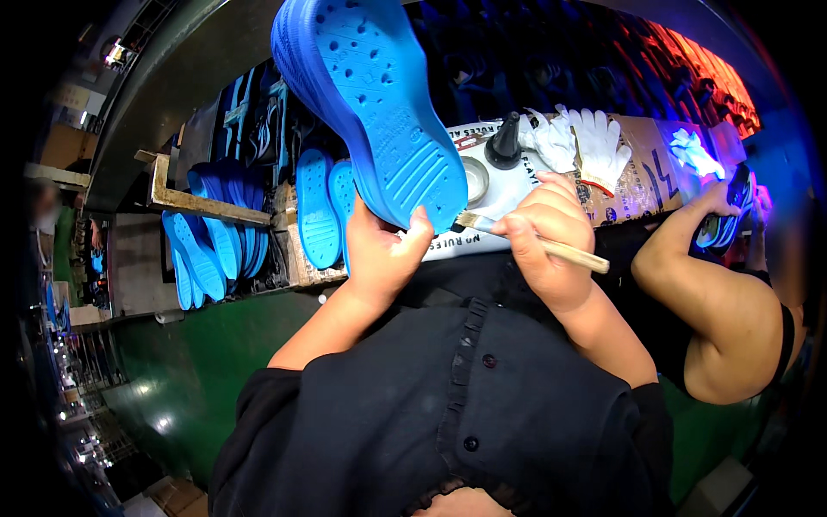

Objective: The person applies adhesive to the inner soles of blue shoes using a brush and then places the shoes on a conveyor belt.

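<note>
A bright blue shoe sole (396, 112) is tilted up, its heel end toward me. My left hand (385, 257) is closed on that heel, thumb on the dimpled face and fingers underneath. In my right hand (553, 246), fingers closed, is a flat brush (573, 254) with a pale handle. Its dark bristles meet the heel's edge, or lie very close to it. Just beyond the heel stands a small round bowl (475, 179), partly hidden by the sole. A black cone-shaped bottle (506, 145) is beside the bowl.
White gloves (599, 148) lie on the cardboard-topped bench. More blue soles (318, 207) rest left of my hand, and several stand by a wooden bar (207, 204). Dark shoe parts fill the conveyor behind. At right, a co-worker's arm (719, 284) reaches toward a shoe (730, 211).
</note>
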Action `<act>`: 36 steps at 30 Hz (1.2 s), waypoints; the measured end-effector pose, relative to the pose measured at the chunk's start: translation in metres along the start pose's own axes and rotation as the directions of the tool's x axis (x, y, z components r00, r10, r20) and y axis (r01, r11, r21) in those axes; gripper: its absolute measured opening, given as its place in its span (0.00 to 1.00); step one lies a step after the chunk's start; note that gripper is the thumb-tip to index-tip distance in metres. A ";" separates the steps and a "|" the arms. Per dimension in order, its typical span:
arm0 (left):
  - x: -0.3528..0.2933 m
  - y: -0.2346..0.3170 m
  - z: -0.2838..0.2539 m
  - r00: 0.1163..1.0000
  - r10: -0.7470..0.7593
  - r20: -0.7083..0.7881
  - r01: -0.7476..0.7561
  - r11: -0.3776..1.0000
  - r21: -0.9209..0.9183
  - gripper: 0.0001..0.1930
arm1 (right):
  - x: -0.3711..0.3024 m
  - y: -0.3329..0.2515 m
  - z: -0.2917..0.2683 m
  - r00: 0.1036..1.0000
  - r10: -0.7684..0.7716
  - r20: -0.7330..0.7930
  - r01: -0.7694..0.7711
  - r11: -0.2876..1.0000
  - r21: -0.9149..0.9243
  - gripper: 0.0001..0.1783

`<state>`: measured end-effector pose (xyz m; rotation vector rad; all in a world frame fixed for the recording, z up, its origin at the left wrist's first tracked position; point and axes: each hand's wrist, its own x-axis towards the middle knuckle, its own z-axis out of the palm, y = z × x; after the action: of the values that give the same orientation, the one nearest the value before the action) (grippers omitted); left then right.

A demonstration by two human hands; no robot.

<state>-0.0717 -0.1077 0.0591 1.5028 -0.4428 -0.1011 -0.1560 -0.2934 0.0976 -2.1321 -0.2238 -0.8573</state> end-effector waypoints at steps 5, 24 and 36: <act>-0.003 0.004 -0.002 0.983 0.175 0.047 -0.178 0.981 0.073 0.26 | -0.004 -0.002 -0.001 0.999 -0.024 0.028 0.027 0.995 -0.100 0.10; -0.002 0.026 0.005 0.999 -0.045 -0.008 0.045 0.998 -0.042 0.25 | -0.035 0.011 -0.034 0.947 0.255 -0.194 -0.256 0.967 0.020 0.17; 0.076 0.122 0.111 0.249 -0.249 0.936 0.643 0.765 0.033 0.45 | -0.075 0.049 -0.088 0.850 0.323 -0.416 -0.353 0.936 0.006 0.12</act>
<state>-0.0649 -0.2276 0.1951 1.0065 -0.7834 -1.5210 -0.2354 -0.3817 0.0578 -1.9155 0.3982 -1.0829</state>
